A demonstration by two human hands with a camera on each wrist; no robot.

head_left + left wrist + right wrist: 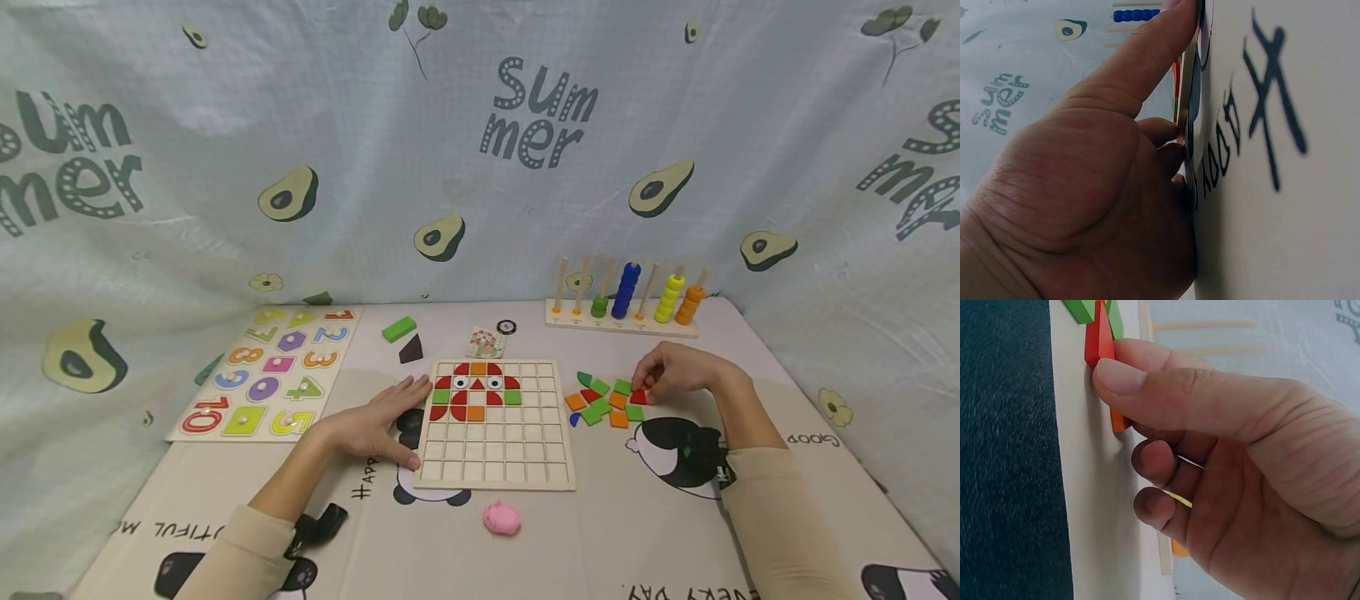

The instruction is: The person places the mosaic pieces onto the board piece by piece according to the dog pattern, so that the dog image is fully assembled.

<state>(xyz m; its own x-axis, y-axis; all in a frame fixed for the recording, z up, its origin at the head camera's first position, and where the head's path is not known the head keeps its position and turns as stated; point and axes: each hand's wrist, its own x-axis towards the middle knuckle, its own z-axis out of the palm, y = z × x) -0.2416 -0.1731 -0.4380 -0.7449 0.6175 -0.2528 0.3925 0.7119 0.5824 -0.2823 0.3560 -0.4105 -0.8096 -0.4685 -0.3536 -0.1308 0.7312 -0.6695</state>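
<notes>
A wooden grid board [517, 450] lies in the middle of the table, with red, green, orange and white tiles set in its upper left cells, two showing eyes. Along its left edge rests my left hand [375, 425], fingers stretched and thumb near the lower left corner. At the right, over a loose pile of coloured tiles, my right hand [678, 371] pinches a red tile [1099, 340] between thumb and index finger. Its other fingers curl loosely, as the right wrist view shows. Green tiles [592, 413] and an orange tile [618, 419] lie beside that hand.
Behind the board lie a pattern card [486, 342], a round black-and-white token [506, 327], a green block [399, 329] and a dark block [411, 349]. A number puzzle [255, 375] is at left, a bead counting rack [622, 321] at back right. A pink figure [502, 518] sits in front.
</notes>
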